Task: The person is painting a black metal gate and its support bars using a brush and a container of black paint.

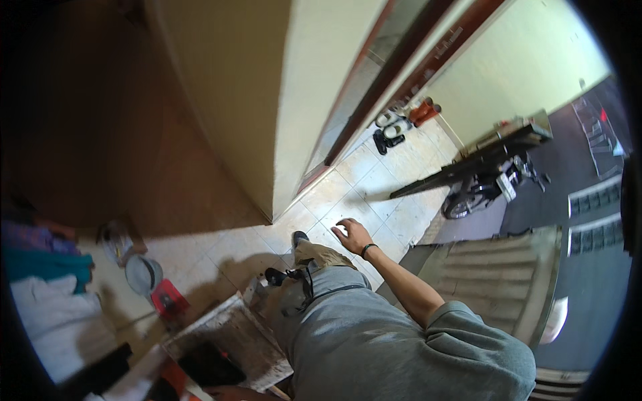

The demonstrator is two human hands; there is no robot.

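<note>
My right hand hangs in the air above the tiled floor, with a dark band on its wrist. Its fingers are loosely bent with the thumb apart, and nothing is in it. Below it are my trousers and a dark shoe. My left arm and hand show only as a sliver of skin at the lower edge, and the fingers cannot be made out. Near that sliver, a dark flat object lies on a worn, stained board or tabletop.
A wall corner juts out ahead. Beyond the door frame, several shoes stand by the wall. A dark, narrow ramp-like panel and a motorcycle are at right. Left, a red plastic item, a round grey lid-like object and piled cloth.
</note>
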